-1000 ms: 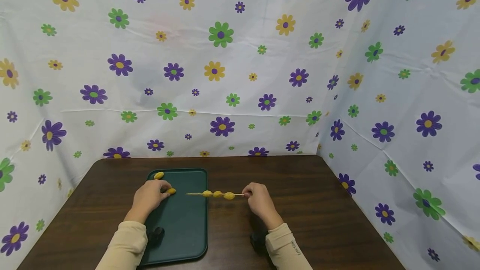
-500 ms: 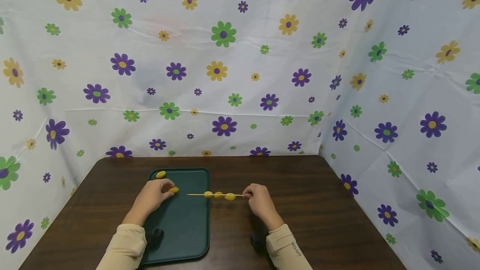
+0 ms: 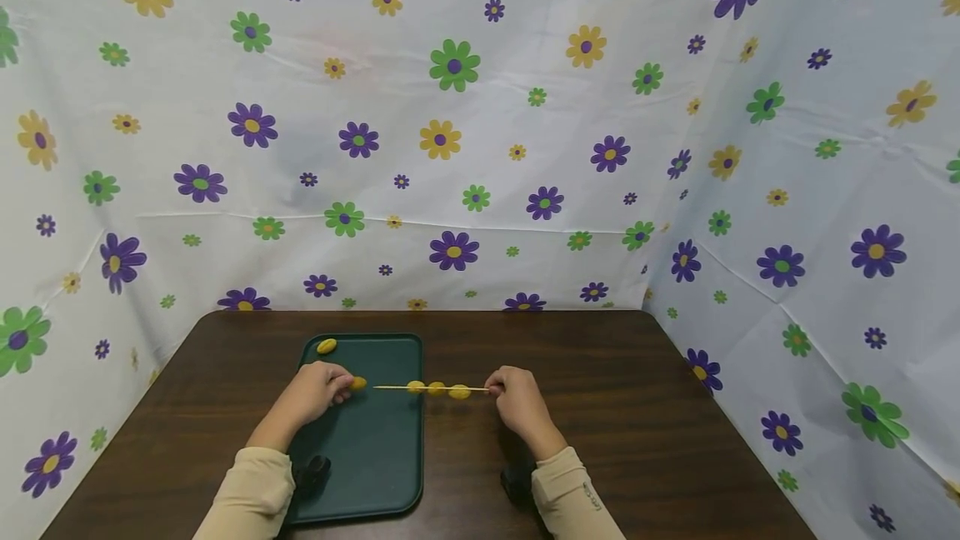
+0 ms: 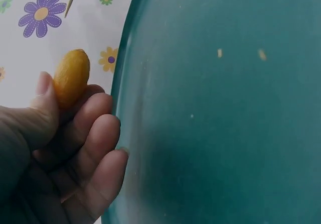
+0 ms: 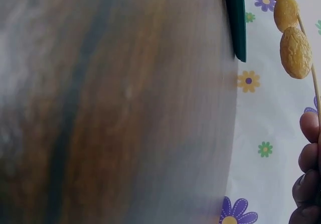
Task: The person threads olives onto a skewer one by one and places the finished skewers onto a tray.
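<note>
My left hand (image 3: pixel 313 390) is over the green tray, pinching a small yellow oval fruit (image 4: pixel 71 78) between thumb and index finger. The fruit's free end points right, a short gap from the bare pointed tip of a thin wooden skewer (image 3: pixel 390 387). My right hand (image 3: pixel 519 407) grips that skewer by its right end and keeps it roughly level. Threaded along its middle are several wrinkled yellow fruits (image 3: pixel 459 392); the largest shows clearly in the right wrist view as a skewered fruit (image 5: pixel 296 53) above curled fingers (image 5: pixel 308 156).
A dark green rectangular tray (image 3: pixel 375 465) lies on the left of the brown wooden table (image 3: pixel 637 407). One loose yellow fruit (image 3: pixel 326 346) sits in its far left corner. Flower-printed white cloth (image 3: pixel 480 165) hangs behind and beside the table.
My left hand has moved slightly right with its fruit, closer to the skewer's tip. The right hand and skewer have stayed nearly still. The head view has shifted a little.
</note>
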A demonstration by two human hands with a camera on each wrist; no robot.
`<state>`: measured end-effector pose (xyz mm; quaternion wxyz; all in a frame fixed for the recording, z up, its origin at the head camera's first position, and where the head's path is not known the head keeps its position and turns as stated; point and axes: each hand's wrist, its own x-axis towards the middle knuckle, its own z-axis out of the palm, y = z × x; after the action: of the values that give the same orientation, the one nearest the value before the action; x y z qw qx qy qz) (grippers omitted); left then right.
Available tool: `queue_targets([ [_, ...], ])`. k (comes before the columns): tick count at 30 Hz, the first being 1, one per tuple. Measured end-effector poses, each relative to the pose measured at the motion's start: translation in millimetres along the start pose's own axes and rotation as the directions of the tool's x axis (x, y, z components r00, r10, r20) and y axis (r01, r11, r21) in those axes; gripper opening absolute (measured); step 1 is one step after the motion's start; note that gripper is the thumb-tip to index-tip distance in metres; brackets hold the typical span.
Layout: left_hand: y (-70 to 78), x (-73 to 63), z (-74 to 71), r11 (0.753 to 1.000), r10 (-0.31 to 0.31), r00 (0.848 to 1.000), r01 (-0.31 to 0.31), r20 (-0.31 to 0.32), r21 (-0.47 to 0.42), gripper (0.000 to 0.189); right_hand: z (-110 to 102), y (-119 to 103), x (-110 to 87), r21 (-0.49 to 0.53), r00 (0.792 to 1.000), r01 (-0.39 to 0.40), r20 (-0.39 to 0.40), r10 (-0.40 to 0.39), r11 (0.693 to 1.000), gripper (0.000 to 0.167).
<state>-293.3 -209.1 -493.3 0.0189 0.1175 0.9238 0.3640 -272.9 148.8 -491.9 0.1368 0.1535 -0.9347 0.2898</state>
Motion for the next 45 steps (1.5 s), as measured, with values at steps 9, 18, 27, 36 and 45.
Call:
queue_targets([
  [9,-3.4,1.2,4.0,0.996,0.086,0.996,-0.086,-0.036,0.020,0.013,1,-2,1.5,0.012,1.000,-0.012,0.010,0.011,1.000,0.024],
  [18,0.1,1.7,6.8,0.992,0.125,0.989,-0.125,-0.073,-0.005,0.023,1,-4,2.6,0.019,0.999,-0.030,0.022,0.029,0.999,0.023],
  [27,5.2,-2.0,4.2,0.979,0.187,0.978,-0.194,-0.090,-0.067,0.026,1,-3,2.6,0.023,1.000,-0.016,0.004,0.016,1.000,0.022],
  [36,5.6,-2.9,5.4,0.963,0.245,0.964,-0.254,-0.099,-0.092,0.029,-3,-2,1.6,0.027,1.000,-0.002,-0.009,0.003,1.000,0.021],
  [45,9.0,-4.2,5.4,0.947,0.294,0.951,-0.303,-0.093,-0.103,0.029,-2,-2,1.0,0.021,1.000,0.010,-0.015,-0.009,1.000,0.022],
])
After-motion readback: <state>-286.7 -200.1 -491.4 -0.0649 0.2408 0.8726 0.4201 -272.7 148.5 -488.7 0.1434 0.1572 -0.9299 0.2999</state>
